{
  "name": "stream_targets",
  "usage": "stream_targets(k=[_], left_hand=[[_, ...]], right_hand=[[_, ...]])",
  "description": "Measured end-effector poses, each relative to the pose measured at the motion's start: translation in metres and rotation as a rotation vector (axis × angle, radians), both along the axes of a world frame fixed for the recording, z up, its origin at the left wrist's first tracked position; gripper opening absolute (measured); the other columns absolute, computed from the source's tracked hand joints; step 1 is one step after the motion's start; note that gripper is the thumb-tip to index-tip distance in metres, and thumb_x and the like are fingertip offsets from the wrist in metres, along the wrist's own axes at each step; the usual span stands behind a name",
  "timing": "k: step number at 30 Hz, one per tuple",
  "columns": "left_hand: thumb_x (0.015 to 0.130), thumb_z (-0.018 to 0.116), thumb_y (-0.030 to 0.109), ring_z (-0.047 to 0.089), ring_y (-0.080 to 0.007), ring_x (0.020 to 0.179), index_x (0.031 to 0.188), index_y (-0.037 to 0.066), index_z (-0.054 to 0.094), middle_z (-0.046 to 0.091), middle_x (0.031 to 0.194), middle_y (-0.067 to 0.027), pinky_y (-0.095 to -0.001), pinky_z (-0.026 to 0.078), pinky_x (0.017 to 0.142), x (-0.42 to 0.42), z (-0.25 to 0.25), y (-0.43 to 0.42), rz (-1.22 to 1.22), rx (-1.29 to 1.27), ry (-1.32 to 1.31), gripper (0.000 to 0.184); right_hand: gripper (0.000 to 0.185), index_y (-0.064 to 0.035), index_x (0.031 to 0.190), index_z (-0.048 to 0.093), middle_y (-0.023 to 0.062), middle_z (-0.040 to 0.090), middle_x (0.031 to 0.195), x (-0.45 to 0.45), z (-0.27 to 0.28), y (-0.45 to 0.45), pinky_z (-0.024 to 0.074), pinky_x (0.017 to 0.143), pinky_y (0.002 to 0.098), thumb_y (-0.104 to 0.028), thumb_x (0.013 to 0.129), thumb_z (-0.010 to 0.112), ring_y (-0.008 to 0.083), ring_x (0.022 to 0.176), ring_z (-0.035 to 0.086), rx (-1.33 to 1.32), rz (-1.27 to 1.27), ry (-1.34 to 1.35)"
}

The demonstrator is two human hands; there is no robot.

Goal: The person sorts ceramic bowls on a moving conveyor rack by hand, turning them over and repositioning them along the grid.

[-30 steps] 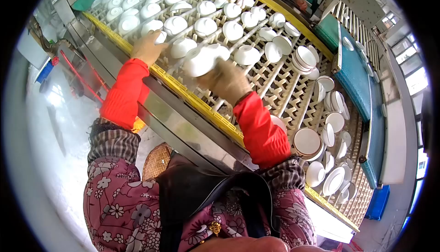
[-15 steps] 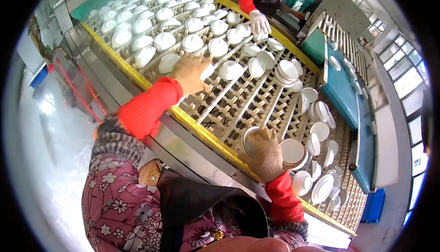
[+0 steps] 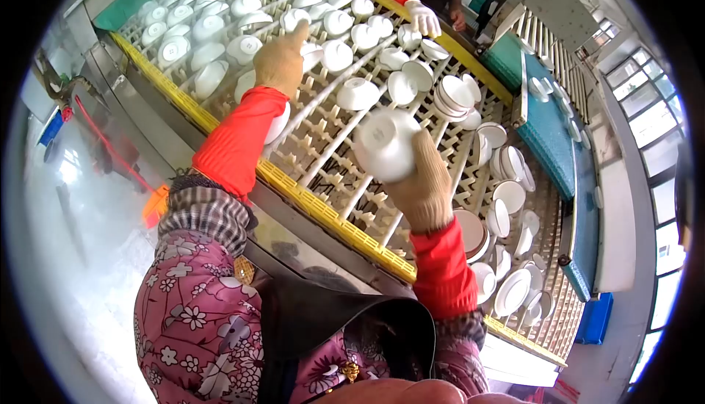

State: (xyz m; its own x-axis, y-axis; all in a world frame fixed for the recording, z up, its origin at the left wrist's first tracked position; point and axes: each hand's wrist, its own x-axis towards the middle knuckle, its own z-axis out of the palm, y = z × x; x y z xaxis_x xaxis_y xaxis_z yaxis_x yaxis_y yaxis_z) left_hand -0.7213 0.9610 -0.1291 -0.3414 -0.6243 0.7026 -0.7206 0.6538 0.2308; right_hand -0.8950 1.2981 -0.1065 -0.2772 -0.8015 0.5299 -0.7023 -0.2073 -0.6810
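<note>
My right hand (image 3: pixel 422 187), in a tan knit glove, grips a white bowl (image 3: pixel 385 145) with its base turned up, above the conveyor rack. My left hand (image 3: pixel 280 60), gloved alike, reaches over the upturned bowls. One of its fingers stretches toward a white bowl (image 3: pixel 295 19) in the row ahead; the other fingers are partly hidden. Beside that hand sit a bowl (image 3: pixel 311 56) and another bowl (image 3: pixel 337 56). A further bowl (image 3: pixel 277 123) lies below my left wrist. The slatted conveyor rack (image 3: pixel 345 176) carries them all.
Stacked bowls (image 3: pixel 455 94) and loose dishes (image 3: pixel 512 292) lie on the right part of the rack. A yellow rail (image 3: pixel 334 228) edges my side. Across the rack is a co-worker's gloved hand (image 3: pixel 424 19). A blue-green belt (image 3: pixel 547 136) runs at the right, carrying several dishes.
My right hand has lifted up and forward, now with an upturned bowl in it. My left hand has moved forward and left over the bowls. The co-worker's hand has drawn back slightly.
</note>
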Motion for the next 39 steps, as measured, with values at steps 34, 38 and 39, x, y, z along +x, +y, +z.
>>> stream_targets(k=[34,38,39], left_hand=[[0.087,0.083,0.034,0.072,-0.0297,0.125,0.100,0.017,0.088,0.084,0.109,-0.0023,-0.0469,0.059,0.103,-0.165,-0.055,0.300,-1.161,0.083,-0.488,0.022],[0.093,0.082,0.036,0.079,-0.0173,0.106,0.098,0.008,0.087,0.085,0.105,-0.0077,-0.0347,0.065,0.082,-0.136,-0.006,0.263,-1.126,0.928,-0.200,0.030],[0.095,0.084,0.045,0.079,-0.0214,0.104,0.104,0.003,0.085,0.085,0.107,-0.0104,-0.0377,0.063,0.093,-0.127,0.018,0.263,-1.009,0.956,-0.391,0.043]], right_hand=[[0.088,-0.0002,0.172,0.045,0.0308,0.066,0.158,-0.122,-0.079,0.159,0.0555,0.119,0.0491,-0.028,0.095,0.076,0.0454,0.140,0.069,0.416,-0.643,0.062],[0.072,-0.0015,0.167,0.054,0.0291,0.070,0.154,-0.141,-0.089,0.173,0.0554,0.119,0.0482,-0.015,0.097,0.069,0.0431,0.141,0.069,0.337,-0.668,0.049],[0.069,-0.0021,0.165,0.057,0.0290,0.070,0.153,-0.151,-0.090,0.177,0.0558,0.118,0.0478,-0.011,0.098,0.067,0.0425,0.140,0.070,0.340,-0.648,0.009]])
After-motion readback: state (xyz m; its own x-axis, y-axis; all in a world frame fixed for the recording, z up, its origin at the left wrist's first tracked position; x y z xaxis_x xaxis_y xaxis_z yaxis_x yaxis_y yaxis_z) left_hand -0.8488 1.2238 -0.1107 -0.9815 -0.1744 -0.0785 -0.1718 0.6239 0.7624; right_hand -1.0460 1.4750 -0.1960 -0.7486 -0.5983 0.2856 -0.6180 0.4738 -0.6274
